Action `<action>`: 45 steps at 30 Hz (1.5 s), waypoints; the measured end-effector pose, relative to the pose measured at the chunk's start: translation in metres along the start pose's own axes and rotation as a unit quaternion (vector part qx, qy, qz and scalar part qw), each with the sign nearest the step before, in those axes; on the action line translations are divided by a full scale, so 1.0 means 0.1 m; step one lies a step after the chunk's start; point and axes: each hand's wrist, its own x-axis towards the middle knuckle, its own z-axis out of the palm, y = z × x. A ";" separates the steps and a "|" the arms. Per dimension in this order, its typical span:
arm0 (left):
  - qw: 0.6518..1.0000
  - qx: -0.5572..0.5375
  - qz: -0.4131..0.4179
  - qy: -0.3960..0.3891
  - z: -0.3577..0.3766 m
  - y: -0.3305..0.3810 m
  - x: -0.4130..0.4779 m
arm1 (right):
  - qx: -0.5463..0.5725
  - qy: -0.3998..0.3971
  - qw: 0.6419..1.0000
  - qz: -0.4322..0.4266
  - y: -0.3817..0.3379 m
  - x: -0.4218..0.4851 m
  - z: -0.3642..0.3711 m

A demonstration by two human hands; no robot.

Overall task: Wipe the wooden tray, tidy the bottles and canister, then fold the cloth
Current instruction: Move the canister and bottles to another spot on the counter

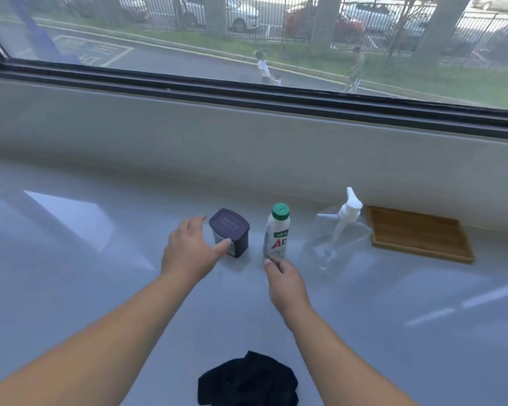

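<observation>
Dark-lidded squat plastic canister (230, 232): upright on glossy grey counter (100, 259), left hand (189, 249) spread open, thumb touching its front. White green-capped bottle (277, 230): upright, right hand (285, 284) loosely curled, empty, just below. Crumpled black cloth (248, 380): near edge.

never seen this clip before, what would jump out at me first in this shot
Two bare arms reach over a pale counter: the left hand spread open at a dark-lidded canister, the right hand just below a white bottle with a green cap. Right of them stand a clear spray bottle and a wooden tray, while a crumpled black cloth lies nearest the camera.
</observation>
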 end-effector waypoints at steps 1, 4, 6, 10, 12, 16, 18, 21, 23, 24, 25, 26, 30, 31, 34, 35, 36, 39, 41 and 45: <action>1.000 0.016 0.008 -0.015 -0.03 0.02 0.11 | 0.013 -0.005 1.000 0.018 -0.04 0.08 0.12; 0.996 0.062 0.030 -0.054 0.00 0.13 0.38 | 0.038 -0.025 0.997 0.058 -0.13 0.30 0.41; 0.993 0.078 0.035 -0.078 0.09 0.20 0.54 | 0.055 -0.031 0.995 0.076 -0.16 0.45 0.55; 0.990 0.081 0.039 -0.109 0.30 0.25 0.74 | 0.077 -0.019 0.991 0.110 -0.13 0.73 0.69; 0.990 0.078 0.047 -0.107 0.37 0.24 0.79 | 0.085 -0.014 0.989 0.120 -0.11 0.80 0.72; 0.992 0.061 0.046 -0.097 0.42 0.19 0.81 | 0.083 -0.018 0.988 0.126 -0.12 0.84 0.79; 0.994 0.050 0.045 -0.088 0.40 0.16 0.80 | 0.091 -0.024 0.988 0.121 -0.15 0.83 0.83; 0.997 0.028 0.034 -0.064 0.30 0.02 0.73 | 0.091 -0.028 0.989 0.111 -0.22 0.77 0.96; 0.998 0.021 0.028 -0.046 0.16 -0.14 0.67 | 0.089 -0.036 0.990 0.102 -0.30 0.66 1.10; 0.999 0.019 0.022 -0.037 0.07 -0.24 0.63 | 0.084 -0.046 0.991 0.097 -0.35 0.59 1.21; 0.999 0.018 0.015 -0.028 -0.04 -0.36 0.59 | 0.080 -0.059 0.991 0.093 -0.40 0.51 1.33; 1.000 0.018 0.004 -0.020 -0.16 -0.50 0.54 | 0.075 -0.072 0.991 0.089 -0.45 0.41 1.47; 0.999 0.005 -0.052 0.015 -0.74 -1.26 0.31 | 0.040 -0.128 0.989 0.067 -0.69 -0.07 2.22; 0.997 0.001 -0.068 0.027 -0.91 -1.49 0.24 | 0.031 -0.141 0.988 0.063 -0.74 -0.20 2.45; 0.991 -0.008 -0.117 0.069 -1.42 -2.25 -0.04 | 0.005 -0.190 0.980 0.061 -0.85 -0.63 3.22; 0.987 -0.009 -0.133 0.085 -1.59 -2.53 -0.16 | -0.004 -0.209 0.976 0.057 -0.87 -0.79 3.50; 0.984 -0.009 -0.147 0.099 -1.74 -2.77 -0.27 | -0.010 -0.226 0.973 0.053 -0.87 -0.92 3.75; 0.967 -0.009 -0.212 0.142 -2.25 -3.68 -0.76 | -0.033 -0.295 0.954 0.042 -0.85 -1.49 4.67; 0.951 -0.008 -0.260 0.166 -2.55 -4.27 -1.14 | -0.053 -0.344 0.937 0.041 -0.77 -1.92 5.24; 0.912 -0.016 -0.348 0.215 -3.04 -5.33 -2.01 | -0.098 -0.425 0.899 0.037 -0.55 -2.85 6.26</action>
